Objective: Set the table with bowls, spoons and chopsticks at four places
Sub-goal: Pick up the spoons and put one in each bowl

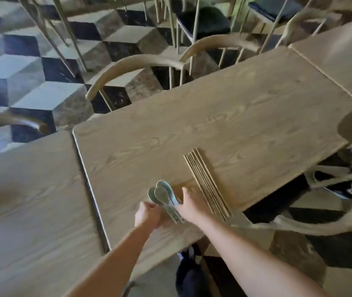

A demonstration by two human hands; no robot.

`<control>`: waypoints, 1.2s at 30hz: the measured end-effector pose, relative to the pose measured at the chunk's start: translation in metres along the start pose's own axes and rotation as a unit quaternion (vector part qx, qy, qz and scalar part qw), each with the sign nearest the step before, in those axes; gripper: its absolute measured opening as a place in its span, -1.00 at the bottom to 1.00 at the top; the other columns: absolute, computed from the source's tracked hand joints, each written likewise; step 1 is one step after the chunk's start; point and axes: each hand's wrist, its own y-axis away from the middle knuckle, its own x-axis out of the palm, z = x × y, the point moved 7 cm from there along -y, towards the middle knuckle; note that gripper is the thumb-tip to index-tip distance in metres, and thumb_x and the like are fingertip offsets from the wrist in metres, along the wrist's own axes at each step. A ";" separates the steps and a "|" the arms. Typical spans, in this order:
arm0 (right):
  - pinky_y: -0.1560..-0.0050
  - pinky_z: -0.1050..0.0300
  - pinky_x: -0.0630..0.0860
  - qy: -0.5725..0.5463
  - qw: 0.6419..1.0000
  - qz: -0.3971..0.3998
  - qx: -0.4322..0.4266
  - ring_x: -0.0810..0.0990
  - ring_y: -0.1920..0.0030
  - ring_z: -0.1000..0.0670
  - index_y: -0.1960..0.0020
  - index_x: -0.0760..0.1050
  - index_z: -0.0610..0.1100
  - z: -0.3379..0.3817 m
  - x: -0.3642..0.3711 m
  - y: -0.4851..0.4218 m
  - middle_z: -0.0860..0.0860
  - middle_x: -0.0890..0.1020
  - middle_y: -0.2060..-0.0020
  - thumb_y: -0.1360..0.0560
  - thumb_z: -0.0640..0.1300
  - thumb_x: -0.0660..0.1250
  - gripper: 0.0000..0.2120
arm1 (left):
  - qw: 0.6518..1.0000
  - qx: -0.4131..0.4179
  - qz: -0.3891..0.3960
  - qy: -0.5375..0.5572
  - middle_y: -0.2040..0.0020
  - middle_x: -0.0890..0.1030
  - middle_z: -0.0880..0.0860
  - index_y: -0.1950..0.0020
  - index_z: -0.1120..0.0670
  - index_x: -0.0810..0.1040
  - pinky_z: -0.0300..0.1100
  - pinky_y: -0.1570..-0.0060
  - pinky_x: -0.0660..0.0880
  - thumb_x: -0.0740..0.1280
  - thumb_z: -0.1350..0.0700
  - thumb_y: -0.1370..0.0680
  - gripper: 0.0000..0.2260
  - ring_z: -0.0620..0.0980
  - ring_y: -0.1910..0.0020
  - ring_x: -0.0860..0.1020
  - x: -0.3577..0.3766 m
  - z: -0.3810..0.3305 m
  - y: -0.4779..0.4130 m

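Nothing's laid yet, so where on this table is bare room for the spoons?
Bare: the far stretch of the table, from the chopsticks to the chairs, and the strip between the spoons and the seam. Crowded: the near edge, with left hand, right hand, spoons and chopsticks.

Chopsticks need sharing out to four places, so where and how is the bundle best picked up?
Pinch the chopsticks at their near ends by the table edge, coming from the near side with the right hand beside them. They lie flat, parallel, side by side, so fingers across the row should gather all.
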 end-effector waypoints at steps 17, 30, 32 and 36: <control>0.15 0.13 0.48 -0.161 0.977 0.140 0.022 0.64 0.06 -0.12 0.14 0.50 -0.05 0.026 0.036 -0.042 -0.09 0.68 0.12 -0.49 -0.17 0.29 -0.94 | 0.980 -0.041 0.041 0.188 0.08 0.72 0.22 0.07 0.17 0.67 0.17 0.12 0.67 0.18 0.21 -0.35 -0.70 0.20 0.18 0.72 0.016 -0.023 -0.001; 0.24 0.14 0.41 -0.126 0.952 0.257 -0.104 0.51 0.25 -0.02 0.38 0.48 -0.08 0.124 0.078 0.059 0.01 0.58 0.35 -0.57 -0.06 0.30 -0.65 | 0.835 -0.077 -0.020 0.545 0.28 0.67 0.19 0.02 0.12 0.60 -0.05 0.24 0.57 0.35 0.01 -0.60 -0.82 0.14 0.36 0.65 -0.052 0.069 0.088; 0.38 0.11 0.29 -0.034 0.964 0.225 -0.140 0.40 0.39 0.00 0.45 0.37 -0.11 0.141 0.090 0.088 0.06 0.45 0.49 -0.58 0.03 0.27 -0.55 | 0.813 -0.066 -0.062 0.575 0.21 0.68 0.21 -0.05 0.16 0.60 -0.04 0.22 0.58 0.33 0.03 -0.62 -0.80 0.15 0.27 0.66 -0.065 0.103 0.104; 0.30 0.04 0.46 -0.012 0.954 0.239 -0.178 0.47 0.32 -0.01 0.39 0.44 -0.17 0.159 0.137 0.148 -0.01 0.53 0.39 -0.48 0.22 0.26 -0.51 | 0.776 -0.063 -0.110 0.617 0.06 0.67 0.35 -0.13 0.27 0.55 0.00 0.25 0.63 0.34 0.05 -0.62 -0.73 0.20 0.20 0.67 -0.083 0.165 0.138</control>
